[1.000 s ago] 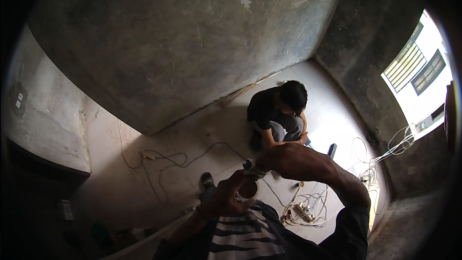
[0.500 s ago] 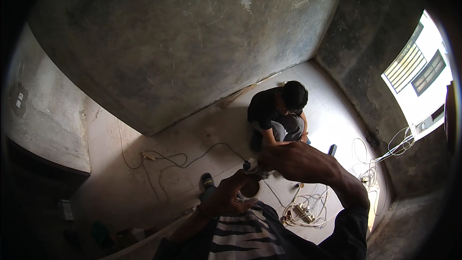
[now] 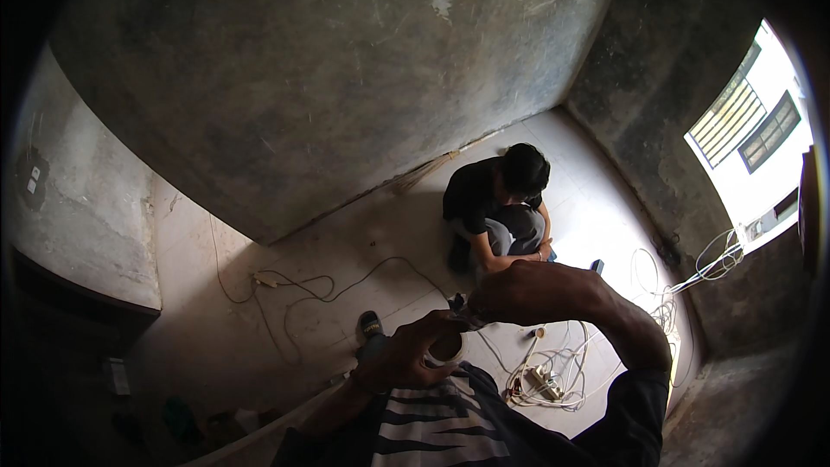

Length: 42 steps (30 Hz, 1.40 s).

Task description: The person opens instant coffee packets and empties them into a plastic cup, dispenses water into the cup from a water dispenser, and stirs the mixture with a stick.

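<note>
My left hand (image 3: 415, 350) is wrapped round a small round pot (image 3: 446, 348) with a pale rim and brown contents, held in front of my chest. My right hand (image 3: 514, 292) is closed, knuckles up, just above and to the right of the pot. At its fingertips, close to my left fingers, a small greyish thing (image 3: 469, 318) shows in part; I cannot make out what it is.
A person (image 3: 497, 207) in a dark shirt squats on the floor ahead. Cables (image 3: 333, 281) trail across the tiles at left; tangled white cables with a power strip (image 3: 543, 380) lie at right. A bare grey wall (image 3: 346, 78) stands behind, a bright window (image 3: 761, 130) at right.
My right hand has shifted slightly, and its forearm is a little higher. The pot is now more covered by my left fingers. The squatting person's head has moved slightly left.
</note>
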Available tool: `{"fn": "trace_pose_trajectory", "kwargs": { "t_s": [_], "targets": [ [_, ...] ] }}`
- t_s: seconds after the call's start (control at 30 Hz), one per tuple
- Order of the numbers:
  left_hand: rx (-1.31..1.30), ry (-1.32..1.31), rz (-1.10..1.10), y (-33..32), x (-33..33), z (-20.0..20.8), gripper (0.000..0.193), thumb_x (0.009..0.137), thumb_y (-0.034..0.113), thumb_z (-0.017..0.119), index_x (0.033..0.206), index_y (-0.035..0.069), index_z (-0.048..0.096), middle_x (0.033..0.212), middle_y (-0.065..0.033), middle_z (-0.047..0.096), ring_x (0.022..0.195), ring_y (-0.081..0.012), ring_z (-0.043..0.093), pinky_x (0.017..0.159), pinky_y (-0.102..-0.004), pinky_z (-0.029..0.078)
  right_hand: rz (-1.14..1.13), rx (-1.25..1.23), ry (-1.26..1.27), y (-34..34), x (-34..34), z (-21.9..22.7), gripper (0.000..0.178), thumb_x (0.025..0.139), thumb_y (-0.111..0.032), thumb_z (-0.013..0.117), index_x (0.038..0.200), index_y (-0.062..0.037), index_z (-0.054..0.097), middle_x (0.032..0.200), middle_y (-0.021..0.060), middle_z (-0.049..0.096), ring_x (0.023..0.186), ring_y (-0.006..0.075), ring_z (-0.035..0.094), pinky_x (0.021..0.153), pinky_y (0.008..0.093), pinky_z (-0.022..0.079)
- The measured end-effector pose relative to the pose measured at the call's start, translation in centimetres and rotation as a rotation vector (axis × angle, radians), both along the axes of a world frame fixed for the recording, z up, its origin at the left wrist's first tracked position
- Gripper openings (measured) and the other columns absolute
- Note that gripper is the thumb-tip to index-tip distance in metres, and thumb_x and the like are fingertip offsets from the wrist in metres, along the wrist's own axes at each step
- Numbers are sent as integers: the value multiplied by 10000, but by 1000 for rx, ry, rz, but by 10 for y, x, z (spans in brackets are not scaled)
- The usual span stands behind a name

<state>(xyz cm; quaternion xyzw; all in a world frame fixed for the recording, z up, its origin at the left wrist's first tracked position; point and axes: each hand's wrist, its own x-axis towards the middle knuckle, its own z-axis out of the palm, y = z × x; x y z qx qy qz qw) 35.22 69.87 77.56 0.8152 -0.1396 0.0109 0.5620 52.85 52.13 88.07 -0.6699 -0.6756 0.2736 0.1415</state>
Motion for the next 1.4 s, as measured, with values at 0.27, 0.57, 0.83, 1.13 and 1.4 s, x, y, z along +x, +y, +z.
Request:
{"fn": "trace_pose_trajectory", "kwargs": {
  "t_s": [0.27, 0.57, 0.83, 1.13, 1.4],
  "targets": [
    [-78, -28, 14, -1, 9, 5, 657, 728, 131, 812, 1319, 91, 526, 1240, -132, 591, 1128, -284, 625, 942, -372, 519, -251, -184, -95, 7, -10, 25, 285, 932, -77, 569, 1215, -56, 584, 1021, 96, 685, 880, 211, 702, 736, 343, 576],
    [-78, -48, 29, 1, 16, 2, 652, 719, 137, 819, 1303, 72, 538, 1193, -143, 600, 1096, -297, 636, 921, -369, 522, -385, -242, -10, 1, 5, 37, 193, 953, -123, 566, 1143, -93, 580, 964, 81, 664, 834, 217, 691, 718, 341, 575],
    [-2, -93, 6, 1, 30, 6, 629, 739, 126, 789, 1310, 74, 529, 1187, -149, 592, 1076, -309, 634, 906, -379, 529, -270, 276, -23, -7, 28, 26, 211, 846, -91, 708, 1041, -65, 630, 921, 74, 647, 812, 243, 678, 710, 350, 569],
    [-9, -169, 118, -1, 35, 10, 621, 681, 117, 839, 1243, 73, 580, 1124, -148, 639, 978, -291, 688, 857, -363, 555, -538, 504, 76, -22, 42, 18, 221, 817, 30, 694, 1026, -16, 642, 885, 104, 687, 750, 232, 704, 660, 331, 575],
    [-24, -110, 141, 5, 36, 10, 630, 731, 108, 797, 1307, 80, 544, 1129, -155, 596, 1037, -290, 635, 881, -364, 521, -798, 791, 890, -50, 50, -21, 160, 929, -49, 634, 1038, 58, 586, 951, 172, 678, 812, 188, 705, 719, 309, 587]
  ]
}}
